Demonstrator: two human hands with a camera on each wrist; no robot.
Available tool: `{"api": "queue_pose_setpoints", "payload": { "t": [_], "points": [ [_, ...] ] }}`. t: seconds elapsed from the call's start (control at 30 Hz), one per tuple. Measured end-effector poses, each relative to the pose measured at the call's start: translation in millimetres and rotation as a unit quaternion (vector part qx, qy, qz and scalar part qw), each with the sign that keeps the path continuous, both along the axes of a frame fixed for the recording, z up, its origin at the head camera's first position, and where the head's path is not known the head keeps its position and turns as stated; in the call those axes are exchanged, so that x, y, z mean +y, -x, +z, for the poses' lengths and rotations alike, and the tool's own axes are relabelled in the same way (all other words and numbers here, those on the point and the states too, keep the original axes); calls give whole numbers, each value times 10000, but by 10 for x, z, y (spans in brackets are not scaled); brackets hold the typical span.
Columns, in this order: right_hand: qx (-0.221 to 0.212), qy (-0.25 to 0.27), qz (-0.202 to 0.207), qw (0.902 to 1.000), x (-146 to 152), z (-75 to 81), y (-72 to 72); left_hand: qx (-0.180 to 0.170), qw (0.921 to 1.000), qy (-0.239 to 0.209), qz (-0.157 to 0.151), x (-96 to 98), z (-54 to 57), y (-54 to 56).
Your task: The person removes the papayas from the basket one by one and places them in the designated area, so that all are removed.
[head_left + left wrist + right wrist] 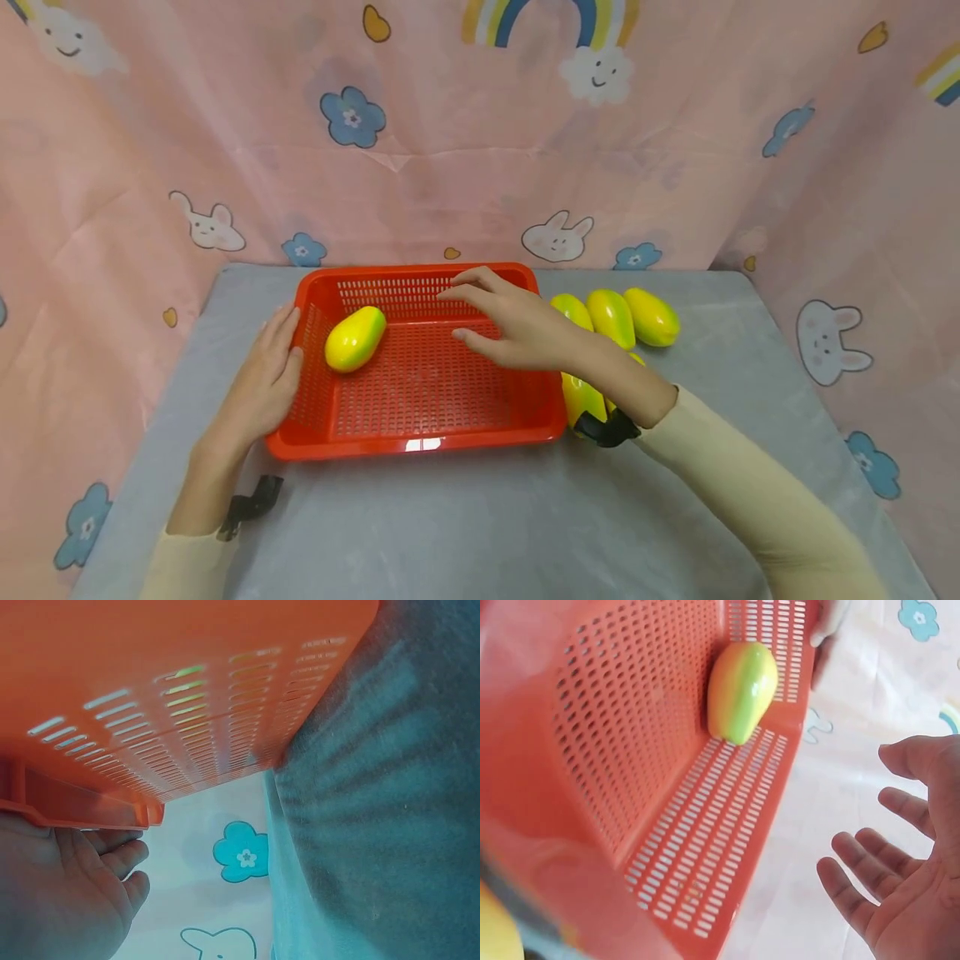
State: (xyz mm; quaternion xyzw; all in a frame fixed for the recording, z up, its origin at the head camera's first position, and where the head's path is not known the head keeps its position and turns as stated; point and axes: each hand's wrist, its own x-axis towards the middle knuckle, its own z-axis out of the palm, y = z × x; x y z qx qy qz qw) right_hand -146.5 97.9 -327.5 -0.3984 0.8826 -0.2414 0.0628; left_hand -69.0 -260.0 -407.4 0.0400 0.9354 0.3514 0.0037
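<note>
A red plastic basket (420,446) with slotted walls stands on the grey cloth. One yellow-green mango (356,339) lies inside at its left end; the right wrist view shows this mango (742,691) against the basket wall. My left hand (264,379) rests on the basket's left rim, fingers fairly straight; in the left wrist view the hand (71,889) sits under the rim's edge. Over the right half of the basket, my right hand (517,325) hovers with fingers spread and nothing in it. Several more mangoes (611,317) lie right of the basket, some partly hidden by the right forearm.
A grey cloth (420,525) covers the table. Behind and on both sides hangs a pink curtain (450,192) printed with rabbits, flowers and rainbows. Black straps (609,428) are on both wrists.
</note>
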Motion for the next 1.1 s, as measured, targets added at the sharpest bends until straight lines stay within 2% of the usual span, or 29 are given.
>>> {"api": "queue_pose_setpoints", "payload": {
  "t": [0.4, 0.63, 1.1],
  "points": [
    [-192, -261, 312, 9990, -352, -66, 84, 224, 9997, 57, -14, -15, -9, -17],
    [-340, -418, 352, 9979, -475, -122, 119, 414, 9990, 95, -107, -21, -24, 19],
    [-559, -383, 673, 9954, -836, -256, 232, 377, 9991, 131, -152, -23, -27, 11]
  ]
}}
